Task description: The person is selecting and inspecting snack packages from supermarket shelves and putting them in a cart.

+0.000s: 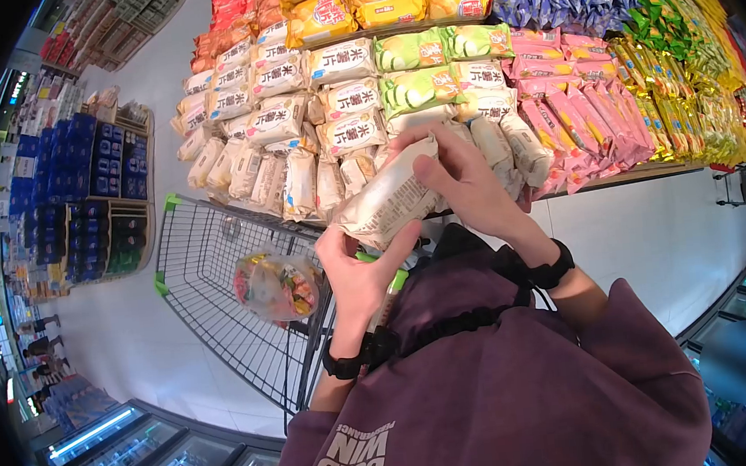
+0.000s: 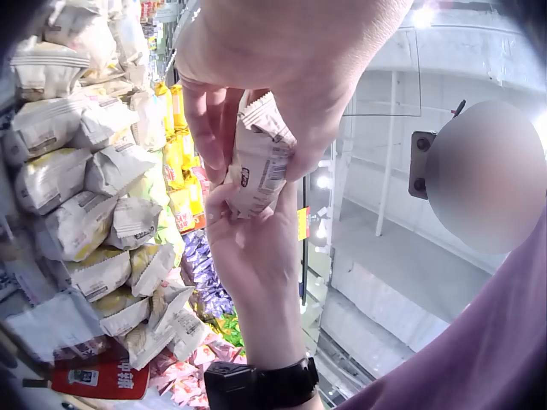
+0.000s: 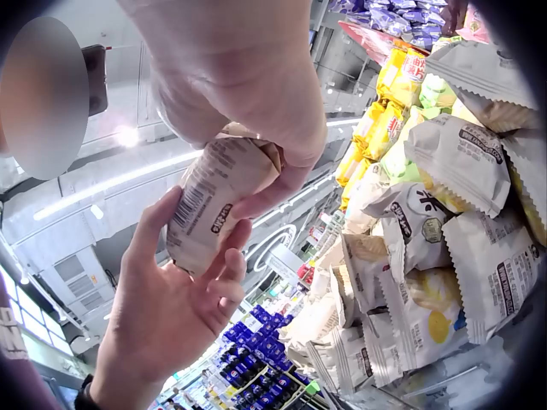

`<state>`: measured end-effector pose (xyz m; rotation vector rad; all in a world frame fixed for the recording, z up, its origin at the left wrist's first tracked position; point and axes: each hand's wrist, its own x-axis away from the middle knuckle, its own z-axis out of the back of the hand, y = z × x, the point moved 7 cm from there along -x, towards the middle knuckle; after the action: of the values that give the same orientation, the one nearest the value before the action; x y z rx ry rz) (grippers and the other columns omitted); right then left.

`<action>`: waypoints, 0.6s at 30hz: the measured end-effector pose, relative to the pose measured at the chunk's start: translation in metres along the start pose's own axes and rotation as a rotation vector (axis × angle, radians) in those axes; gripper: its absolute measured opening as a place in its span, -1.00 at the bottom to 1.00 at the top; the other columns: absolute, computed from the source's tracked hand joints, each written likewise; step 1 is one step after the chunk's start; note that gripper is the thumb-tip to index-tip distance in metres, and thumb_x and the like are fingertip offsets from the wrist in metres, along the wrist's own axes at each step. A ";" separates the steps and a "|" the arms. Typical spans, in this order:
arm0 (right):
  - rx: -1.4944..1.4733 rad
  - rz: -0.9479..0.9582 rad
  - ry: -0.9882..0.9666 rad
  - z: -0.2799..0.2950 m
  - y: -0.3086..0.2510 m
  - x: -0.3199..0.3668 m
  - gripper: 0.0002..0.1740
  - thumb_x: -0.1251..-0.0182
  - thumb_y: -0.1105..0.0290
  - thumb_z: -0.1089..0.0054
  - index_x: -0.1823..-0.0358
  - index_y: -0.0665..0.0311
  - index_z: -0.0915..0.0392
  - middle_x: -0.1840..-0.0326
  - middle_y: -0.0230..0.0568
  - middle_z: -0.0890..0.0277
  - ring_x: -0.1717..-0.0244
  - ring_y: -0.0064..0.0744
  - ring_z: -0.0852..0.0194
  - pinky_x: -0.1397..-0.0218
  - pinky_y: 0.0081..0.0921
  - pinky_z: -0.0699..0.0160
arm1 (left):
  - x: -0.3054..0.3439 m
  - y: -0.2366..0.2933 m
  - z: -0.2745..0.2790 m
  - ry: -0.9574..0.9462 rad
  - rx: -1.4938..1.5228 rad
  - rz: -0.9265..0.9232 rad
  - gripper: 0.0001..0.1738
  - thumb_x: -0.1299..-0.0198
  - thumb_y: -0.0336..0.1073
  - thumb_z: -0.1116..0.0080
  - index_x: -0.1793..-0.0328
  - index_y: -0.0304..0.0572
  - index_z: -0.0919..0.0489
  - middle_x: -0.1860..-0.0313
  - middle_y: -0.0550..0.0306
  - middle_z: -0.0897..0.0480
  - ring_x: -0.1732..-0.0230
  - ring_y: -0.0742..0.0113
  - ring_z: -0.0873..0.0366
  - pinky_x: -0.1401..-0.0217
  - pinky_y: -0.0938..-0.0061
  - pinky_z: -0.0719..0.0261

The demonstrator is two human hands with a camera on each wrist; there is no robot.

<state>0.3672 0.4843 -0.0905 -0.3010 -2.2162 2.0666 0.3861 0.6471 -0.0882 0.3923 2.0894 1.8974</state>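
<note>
Between my two hands is a cream-coloured snack packet [image 1: 390,198], its printed back with small text and a barcode turned up. My left hand [image 1: 360,265] holds its lower left end between thumb and fingers. The upper right end is gripped by my right hand [image 1: 466,180], thumb lying across the wrapper. In the left wrist view the packet [image 2: 261,162] spans both hands, and the right wrist view shows the barcode side of the packet [image 3: 218,201]. Just beyond the hands, similar cream packets [image 1: 348,99] are stacked on a display.
A wire shopping cart [image 1: 208,274] stands at left, holding a clear bag of colourful items [image 1: 278,286]. Green packets [image 1: 418,91], pink packets [image 1: 580,117] and yellow packets [image 1: 385,10] share the display. Blue stacked goods [image 1: 74,161] stand far left; freezer cases [image 1: 144,457] line the lower left.
</note>
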 end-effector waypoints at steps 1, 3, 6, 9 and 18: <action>-0.049 0.034 0.007 -0.002 -0.002 0.000 -0.56 -0.47 0.07 -0.19 -0.16 0.25 -0.50 0.22 -0.38 -0.44 0.30 -0.69 -0.37 0.28 -0.65 -0.33 | -0.001 0.006 0.001 0.017 -0.103 -0.079 -0.48 0.08 -0.54 -0.50 -0.10 -0.39 -0.63 -0.02 0.02 -0.69 0.00 0.38 -0.64 -0.11 0.44 -0.58; -0.057 0.048 -0.008 -0.002 -0.005 -0.002 -0.50 -0.47 0.09 -0.20 -0.24 0.28 -0.45 0.03 -0.28 -0.47 0.12 -0.60 -0.47 0.16 -0.63 -0.47 | -0.003 0.021 0.003 0.049 -0.310 -0.233 -0.43 0.14 -0.57 -0.49 -0.11 -0.34 -0.63 -0.06 -0.02 -0.67 -0.06 0.29 -0.64 -0.16 0.39 -0.56; 0.012 -0.043 -0.094 0.003 -0.004 -0.001 -0.43 -0.41 0.15 -0.28 -0.30 0.31 -0.38 -0.17 -0.19 -0.45 -0.12 -0.46 -0.48 0.06 -0.58 -0.59 | -0.007 0.021 0.006 -0.024 -0.439 -0.437 -0.32 0.24 -0.60 -0.50 -0.17 -0.26 -0.63 -0.14 -0.06 -0.64 -0.14 0.15 -0.62 -0.22 0.34 -0.55; -0.041 -0.164 -0.162 0.001 -0.004 0.005 -0.40 -0.32 0.26 -0.39 -0.31 0.29 -0.36 -0.20 -0.21 -0.44 -0.19 -0.44 -0.45 0.08 -0.54 -0.65 | -0.006 0.022 0.004 -0.056 -0.464 -0.478 -0.30 0.26 -0.58 -0.52 -0.17 -0.24 -0.63 -0.18 -0.08 -0.62 -0.20 0.12 -0.57 -0.28 0.31 -0.51; -0.111 -0.089 -0.228 0.006 -0.009 0.009 -0.35 -0.20 0.51 -0.42 -0.31 0.17 -0.34 -0.30 -0.39 -0.33 -0.38 -0.45 -0.27 -0.39 -0.38 -0.36 | -0.003 0.038 -0.002 0.052 -0.512 -0.547 -0.24 0.21 -0.43 -0.55 -0.26 -0.22 -0.55 -0.27 -0.12 -0.52 -0.34 -0.05 -0.43 -0.35 0.17 -0.41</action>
<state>0.3568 0.4794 -0.0827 0.0276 -2.4286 2.0255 0.3882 0.6472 -0.0502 -0.3143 1.4415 1.9873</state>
